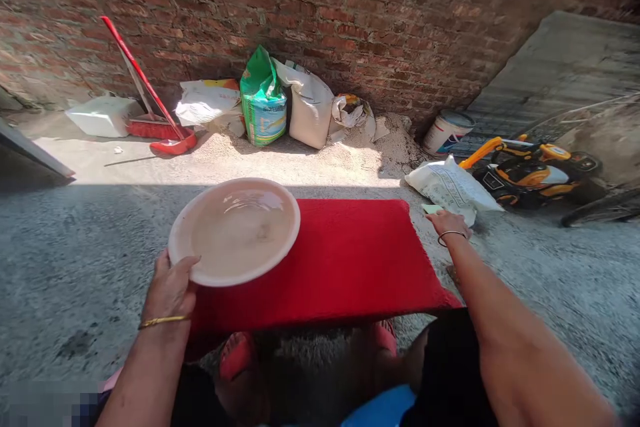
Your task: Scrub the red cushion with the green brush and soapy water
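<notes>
Upper left of the frame: a white block (pixel 103 116) lies at the foot of the brick wall (pixel 350 7), and a red broom (pixel 150 97) leans against that wall with its head on the ground.

Centre top: several sacks (pixel 263 103) stand or slump against the wall beside a heap of sand (pixel 385 140).

Lower left: the left hand (pixel 170 290) grips the near rim of a pale basin (pixel 234 230), thumb over the edge. The basin sits tilted on the left part of a red mat (pixel 340 260) and holds cloudy water. The water is in the basin, and no spill is visible on the mat.

Centre: the mat is spread flat on the concrete floor (pixel 75 260); its surface to the right of the basin looks dry, so judged from its appearance the wetting or washing of it has not begun.

Right of centre: the right hand (pixel 449 222) reaches past the mat's far right corner, fingers on a small pale green object (pixel 431 209) on the floor; whether it is gripped cannot be told. Just beyond lies a white bag (pixel 450 187).

Upper right: a paint bucket (pixel 447 131) stands against the wall, and a yellow toy car (pixel 530 170) is parked well apart from the mat.
</notes>
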A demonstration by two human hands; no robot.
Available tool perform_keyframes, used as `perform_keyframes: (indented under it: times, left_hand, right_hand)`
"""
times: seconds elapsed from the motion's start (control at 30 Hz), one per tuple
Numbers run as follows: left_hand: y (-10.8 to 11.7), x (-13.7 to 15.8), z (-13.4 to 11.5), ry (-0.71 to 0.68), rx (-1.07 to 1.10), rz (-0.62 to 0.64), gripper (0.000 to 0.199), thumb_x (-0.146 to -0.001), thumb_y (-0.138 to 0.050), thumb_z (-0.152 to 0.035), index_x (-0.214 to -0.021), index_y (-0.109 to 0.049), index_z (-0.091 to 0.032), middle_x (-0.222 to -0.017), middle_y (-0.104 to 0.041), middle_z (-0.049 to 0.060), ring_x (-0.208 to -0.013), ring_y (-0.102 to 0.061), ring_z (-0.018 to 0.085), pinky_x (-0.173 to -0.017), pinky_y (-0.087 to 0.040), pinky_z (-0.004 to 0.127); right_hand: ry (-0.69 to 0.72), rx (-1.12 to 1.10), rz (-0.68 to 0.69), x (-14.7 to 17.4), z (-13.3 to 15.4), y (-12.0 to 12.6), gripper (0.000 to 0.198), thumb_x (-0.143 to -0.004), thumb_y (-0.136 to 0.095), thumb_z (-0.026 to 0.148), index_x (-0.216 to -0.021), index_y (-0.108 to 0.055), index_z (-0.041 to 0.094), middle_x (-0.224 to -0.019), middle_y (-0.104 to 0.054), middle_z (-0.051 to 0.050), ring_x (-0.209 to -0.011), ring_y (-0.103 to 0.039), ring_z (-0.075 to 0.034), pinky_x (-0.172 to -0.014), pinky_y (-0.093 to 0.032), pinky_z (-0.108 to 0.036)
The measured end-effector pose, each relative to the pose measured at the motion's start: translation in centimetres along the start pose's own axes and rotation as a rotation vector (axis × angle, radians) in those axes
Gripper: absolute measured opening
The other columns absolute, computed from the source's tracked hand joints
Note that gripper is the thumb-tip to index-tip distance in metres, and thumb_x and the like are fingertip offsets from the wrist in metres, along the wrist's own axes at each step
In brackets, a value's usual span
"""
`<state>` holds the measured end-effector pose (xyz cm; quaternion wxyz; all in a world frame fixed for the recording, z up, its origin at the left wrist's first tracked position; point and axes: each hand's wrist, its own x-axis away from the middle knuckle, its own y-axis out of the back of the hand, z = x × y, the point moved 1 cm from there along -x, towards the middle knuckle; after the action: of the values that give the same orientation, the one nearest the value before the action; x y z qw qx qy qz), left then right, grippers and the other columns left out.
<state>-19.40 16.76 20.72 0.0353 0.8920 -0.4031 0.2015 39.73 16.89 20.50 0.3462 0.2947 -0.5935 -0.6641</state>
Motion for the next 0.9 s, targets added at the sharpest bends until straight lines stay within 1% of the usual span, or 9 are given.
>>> perform_keyframes:
  times: [0.1,0.27,0.37,0.5,0.6,0.7,0.77,0.83,0.9]
  left_hand:
    - [0.3,-0.8,0.4,-0.052,-0.073,-0.004,0.053,-0.054,-0.059,-0.001,-0.095,-0.063,-0.035,-0.068,-0.067,-0.018,-0.067,-0.065,0.011,-0.061,-0.060,0.024]
    - [0.7,-1.8,1.0,-0.143,-0.242,-0.032,0.061,-0.048,-0.067,-0.014,-0.097,-0.061,-0.050,-0.081,-0.069,-0.030,-0.090,-0.068,0.012,-0.049,-0.051,0.013]
    - [0.2,-1.3,0.6,-0.166,-0.292,-0.022,0.065,-0.047,-0.065,-0.018,-0.100,-0.059,-0.054,-0.098,-0.069,-0.033,-0.111,-0.063,0.013,-0.052,-0.049,0.010]
    - [-0.4,-0.3,-0.2,-0.140,-0.346,-0.035,0.067,-0.046,-0.063,-0.017,-0.101,-0.059,-0.054,-0.105,-0.067,-0.032,-0.117,-0.060,0.016,-0.062,-0.057,0.018]
    - [-0.4,-0.1,-0.6,-0.179,-0.361,-0.022,0.065,-0.044,-0.064,-0.015,-0.098,-0.060,-0.050,-0.099,-0.069,-0.032,-0.114,-0.062,0.016,-0.068,-0.058,0.021]
    - [-0.2,0.2,-0.8,-0.189,-0.382,-0.023,0.062,-0.042,-0.065,-0.014,-0.095,-0.059,-0.047,-0.092,-0.070,-0.032,-0.114,-0.062,0.014,-0.067,-0.055,0.017]
    - [-0.2,0.4,-0.9,-0.180,-0.395,-0.019,0.057,-0.043,-0.065,-0.014,-0.093,-0.058,-0.042,-0.093,-0.071,-0.029,-0.113,-0.062,0.014,-0.062,-0.054,0.015]
    - [-0.3,0.7,-1.0,-0.192,-0.381,-0.005,0.053,-0.045,-0.065,-0.014,-0.092,-0.058,-0.038,-0.095,-0.071,-0.025,-0.108,-0.065,0.014,-0.056,-0.053,0.014]
    - [-0.5,0.8,-1.0,-0.209,-0.346,-0.003,0.052,-0.047,-0.064,-0.011,-0.094,-0.057,-0.035,-0.093,-0.071,-0.021,-0.093,-0.068,0.013,-0.049,-0.051,0.013]
  right_hand:
    - [-0.123,-0.053,0.022,2.8,-0.5,-0.2,0.061,-0.088,-0.041,0.063,-0.131,-0.060,0.024,-0.120,-0.057,-0.021,-0.103,-0.057,-0.032,-0.080,-0.043,-0.046]
    - [0.010,-0.070,0.195,5.7,2.4,-2.3,0.052,-0.086,-0.053,0.056,-0.131,-0.056,0.031,-0.124,-0.057,-0.011,-0.109,-0.058,-0.027,-0.090,-0.043,-0.040]
    - [0.056,-0.111,0.256,5.0,2.3,-2.4,0.055,-0.080,-0.064,0.051,-0.129,-0.054,0.027,-0.123,-0.058,-0.010,-0.107,-0.058,-0.025,-0.086,-0.045,-0.035]
    - [0.129,-0.113,0.245,4.7,2.4,-1.9,0.054,-0.079,-0.066,0.043,-0.127,-0.053,0.022,-0.120,-0.058,-0.011,-0.106,-0.057,-0.023,-0.083,-0.045,-0.030]
    - [0.306,-0.039,0.167,7.2,4.8,-1.9,0.057,-0.083,-0.061,0.043,-0.135,-0.049,0.023,-0.121,-0.055,-0.012,-0.103,-0.057,-0.024,-0.084,-0.043,-0.033]
    - [0.613,0.009,0.184,10.2,7.7,-2.3,0.058,-0.085,-0.058,0.047,-0.139,-0.049,0.028,-0.123,-0.053,-0.012,-0.105,-0.056,-0.026,-0.089,-0.041,-0.035]
    - [0.711,0.048,0.207,10.9,7.9,-2.3,0.057,-0.086,-0.058,0.046,-0.140,-0.049,0.031,-0.126,-0.052,-0.012,-0.110,-0.054,-0.027,-0.093,-0.039,-0.038]
    - [0.631,0.084,0.236,10.2,5.8,-1.9,0.057,-0.087,-0.056,0.045,-0.142,-0.046,0.033,-0.127,-0.052,-0.013,-0.111,-0.054,-0.028,-0.094,-0.038,-0.040]
    - [0.413,0.113,0.284,8.8,1.9,-1.1,0.058,-0.087,-0.055,0.044,-0.144,-0.044,0.033,-0.125,-0.054,-0.013,-0.107,-0.056,-0.028,-0.090,-0.041,-0.039]
